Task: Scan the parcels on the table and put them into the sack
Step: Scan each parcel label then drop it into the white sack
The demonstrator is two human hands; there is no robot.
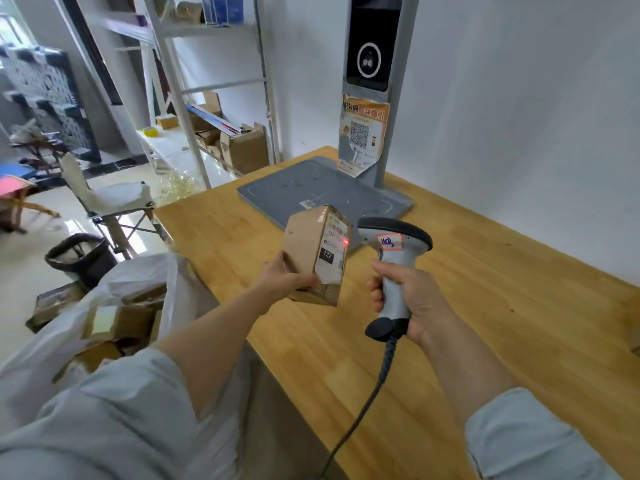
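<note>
My left hand holds a small brown cardboard parcel upright above the wooden table, its white shipping label turned to the right. My right hand grips a grey handheld barcode scanner with a coiled cable, its head pointed at the label from close by. A red scan dot lies on the label. The white sack stands open on the floor left of the table, with several cardboard parcels inside.
A grey scanning pad with an upright post and orange QR poster stands at the table's back. White shelving with boxes lines the wall behind. A folding chair and a black bin stand on the floor at left.
</note>
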